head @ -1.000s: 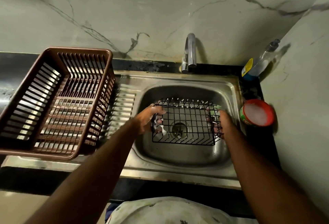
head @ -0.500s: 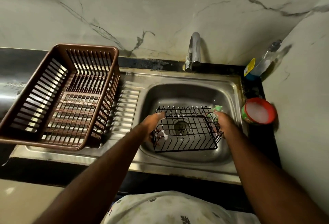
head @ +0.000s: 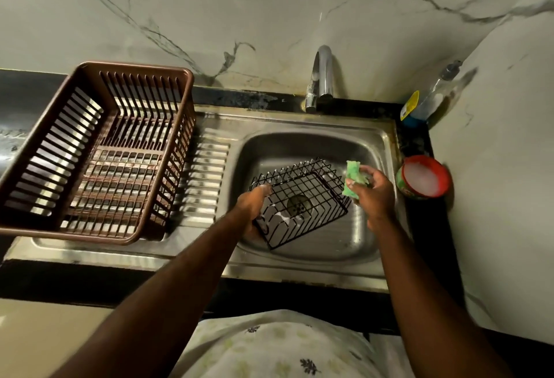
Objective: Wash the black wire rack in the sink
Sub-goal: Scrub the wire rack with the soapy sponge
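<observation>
Sink station, head view. One black wire rack (head: pixel 311 188) sits inside the stainless steel sink (head: pixel 344 245), directly over the drain strainer (head: pixel 298 204) and skewed against the basin walls; white suds cling to its wires at the near left end. The left hand (head: pixel 250 208) grips the rack's left edge, thumb over the top wire and fingers curled beneath. The right hand (head: pixel 373 194) pinches one green sponge (head: pixel 353 179), foamy, just beside the rack's far right corner; contact between sponge and wire cannot be confirmed. Surroundings: one chrome tap (head: pixel 323 74) behind the basin; one brown plastic dish basket (head: pixel 135 66) standing on the ribbed drainboard (head: pixel 207 173) left of the basin, well apart from the rack. On the black countertop (head: pixel 30 98) in the right corner, one clear pump bottle (head: pixel 431 101) with a yellow label (head: pixel 410 105), and nearer, one red-rimmed tub (head: pixel 419 158) holding white foam, close beside the right hand. Print on the bottle label and tub side is too small to read. Grey-veined marble wall (head: pixel 239 2) behind and to the right. A pale floral-print garment (head: pixel 269 347) fills the lower edge. Both forearms cross the sink's front rim.
</observation>
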A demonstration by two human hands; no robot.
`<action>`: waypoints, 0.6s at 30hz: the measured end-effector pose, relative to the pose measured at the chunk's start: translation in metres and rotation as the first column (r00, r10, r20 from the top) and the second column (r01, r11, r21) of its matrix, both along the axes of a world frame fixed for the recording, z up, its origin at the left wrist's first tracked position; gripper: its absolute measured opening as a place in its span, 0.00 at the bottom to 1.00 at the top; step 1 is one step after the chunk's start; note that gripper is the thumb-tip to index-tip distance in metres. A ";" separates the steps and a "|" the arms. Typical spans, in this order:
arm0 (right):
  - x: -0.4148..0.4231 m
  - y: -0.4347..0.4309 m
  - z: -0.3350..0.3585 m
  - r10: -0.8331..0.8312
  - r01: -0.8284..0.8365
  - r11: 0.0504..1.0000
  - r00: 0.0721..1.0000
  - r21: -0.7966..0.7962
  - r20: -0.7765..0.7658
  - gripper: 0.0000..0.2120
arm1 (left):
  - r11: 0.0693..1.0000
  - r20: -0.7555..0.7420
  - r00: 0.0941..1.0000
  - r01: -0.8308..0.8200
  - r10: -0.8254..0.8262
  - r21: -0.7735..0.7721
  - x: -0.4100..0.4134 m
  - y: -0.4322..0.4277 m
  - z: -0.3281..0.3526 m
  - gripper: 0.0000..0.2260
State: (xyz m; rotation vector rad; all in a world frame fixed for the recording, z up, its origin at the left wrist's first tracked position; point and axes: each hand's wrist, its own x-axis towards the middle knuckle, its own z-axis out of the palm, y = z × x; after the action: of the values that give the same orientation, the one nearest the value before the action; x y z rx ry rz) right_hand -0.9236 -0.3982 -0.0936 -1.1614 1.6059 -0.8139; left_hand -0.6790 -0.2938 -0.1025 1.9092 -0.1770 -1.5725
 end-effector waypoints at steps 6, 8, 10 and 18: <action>0.010 0.046 -0.003 -0.003 -0.020 0.996 0.962 -0.084 -0.273 0.28 | 0.997 -0.114 0.993 -0.004 0.013 0.074 -0.003 -0.002 0.016 0.31; 0.021 0.061 -0.005 -0.006 -0.059 0.984 0.934 -0.168 -0.358 0.30 | 0.992 -0.163 0.986 -0.021 0.042 0.128 -0.005 0.000 0.019 0.30; 0.035 0.075 -0.006 0.035 -0.140 0.960 0.920 -0.244 -0.389 0.29 | 0.987 -0.245 0.967 -0.026 0.065 0.159 -0.008 0.001 0.019 0.31; 0.046 0.097 0.003 0.066 -0.239 0.904 0.898 -0.354 -0.436 0.19 | 0.981 -0.282 0.950 -0.082 0.130 0.177 -0.017 0.002 0.010 0.32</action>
State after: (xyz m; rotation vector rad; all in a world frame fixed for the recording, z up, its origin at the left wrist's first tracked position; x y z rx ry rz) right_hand -0.8771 -0.3014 -0.0910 -1.8383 1.6964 -0.8528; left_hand -0.6959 -0.2916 -0.0928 1.7448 0.1856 -1.8188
